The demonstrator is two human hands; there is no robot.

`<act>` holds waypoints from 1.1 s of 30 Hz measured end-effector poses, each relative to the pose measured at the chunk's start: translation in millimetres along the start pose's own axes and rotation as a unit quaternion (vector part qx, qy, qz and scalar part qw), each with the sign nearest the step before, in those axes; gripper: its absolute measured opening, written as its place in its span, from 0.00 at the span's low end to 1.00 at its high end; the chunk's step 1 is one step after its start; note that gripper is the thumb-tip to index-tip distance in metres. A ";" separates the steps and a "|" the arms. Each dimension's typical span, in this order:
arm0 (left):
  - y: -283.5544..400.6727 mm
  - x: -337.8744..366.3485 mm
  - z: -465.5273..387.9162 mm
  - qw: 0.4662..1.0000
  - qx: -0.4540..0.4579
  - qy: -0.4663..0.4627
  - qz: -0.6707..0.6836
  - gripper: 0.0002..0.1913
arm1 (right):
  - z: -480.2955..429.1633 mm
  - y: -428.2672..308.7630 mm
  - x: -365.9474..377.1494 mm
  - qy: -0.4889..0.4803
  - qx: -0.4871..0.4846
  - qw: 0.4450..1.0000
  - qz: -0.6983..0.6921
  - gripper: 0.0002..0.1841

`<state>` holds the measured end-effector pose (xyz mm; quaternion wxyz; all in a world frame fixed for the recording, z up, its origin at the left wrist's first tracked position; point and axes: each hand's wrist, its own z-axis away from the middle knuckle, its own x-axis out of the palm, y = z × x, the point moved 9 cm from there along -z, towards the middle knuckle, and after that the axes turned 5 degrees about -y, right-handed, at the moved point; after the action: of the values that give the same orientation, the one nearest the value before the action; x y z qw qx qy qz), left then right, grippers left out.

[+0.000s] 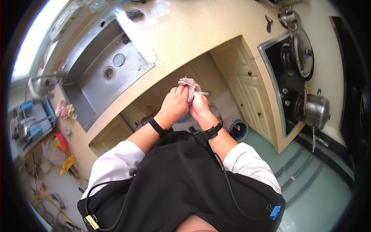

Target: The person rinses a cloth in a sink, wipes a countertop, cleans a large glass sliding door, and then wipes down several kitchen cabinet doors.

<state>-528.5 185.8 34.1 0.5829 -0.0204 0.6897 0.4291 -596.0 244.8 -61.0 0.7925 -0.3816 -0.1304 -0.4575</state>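
Observation:
A crumpled pale pink cloth (189,85) is bunched between my two hands, in front of my body and just short of the counter edge. My left hand (174,102) has its fingers closed on the cloth from the left. From the right, my right hand (199,105) grips it too, the two hands touching. Part of the cloth sticks out past my fingers; the rest is hidden in the grip. Both wrists wear black straps.
Left of the counter (174,37) edge lies a steel sink (95,78), with another pink cloth (64,109) beside it. Pots stand around the black stove (278,66) at the right. A blue bin (238,130) stands below the cabinets.

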 end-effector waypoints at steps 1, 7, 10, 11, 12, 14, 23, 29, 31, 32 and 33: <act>-7.2 26.4 -4.1 0.999 -0.009 -0.044 -0.013 0.24 | -14.2 9.4 -14.1 0.010 -0.039 0.999 -0.026 0.17; -73.7 199.5 -29.6 0.987 -0.062 -0.146 0.027 0.23 | -117.6 98.3 -153.0 0.090 0.088 0.986 -0.107 0.15; -126.8 290.3 -49.1 0.985 -0.080 -0.136 0.071 0.24 | -181.1 138.1 -213.7 0.108 0.105 0.982 -0.111 0.15; -142.9 316.6 -56.2 0.985 -0.073 -0.144 0.067 0.24 | -201.3 146.2 -231.7 0.125 0.102 0.983 -0.084 0.16; -161.4 339.4 -61.9 0.976 -0.098 -0.155 0.119 0.22 | -220.6 154.0 -244.3 0.128 0.106 0.981 -0.105 0.15; -194.2 370.9 -79.0 0.970 -0.120 -0.119 0.173 0.16 | -257.3 161.7 -269.4 0.125 0.106 0.978 -0.131 0.15; -262.0 404.4 -124.4 0.774 -0.285 0.020 0.565 0.19 | -320.8 66.2 -280.3 0.143 -0.109 0.983 0.042 0.17; -246.9 382.7 -109.8 0.560 -0.214 0.160 0.784 0.19 | -310.7 65.8 -252.3 -0.046 -0.108 0.980 -0.163 0.15; -255.3 377.7 -93.5 0.617 -0.235 0.117 0.742 0.18 | -295.9 66.9 -250.0 -0.038 -0.101 0.978 -0.179 0.14; -263.2 384.7 -81.2 0.664 -0.275 0.064 0.692 0.17 | -290.0 59.3 -238.8 -0.083 -0.133 0.974 -0.164 0.15; -262.0 383.3 -76.0 0.667 -0.272 0.074 0.690 0.17 | -287.0 59.8 -236.1 -0.093 -0.130 0.974 -0.162 0.15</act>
<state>-572.3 154.7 -433.3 0.0358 0.2720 0.4003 0.8743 -716.9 202.0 -414.9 0.6355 -0.4963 -0.2029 -0.5556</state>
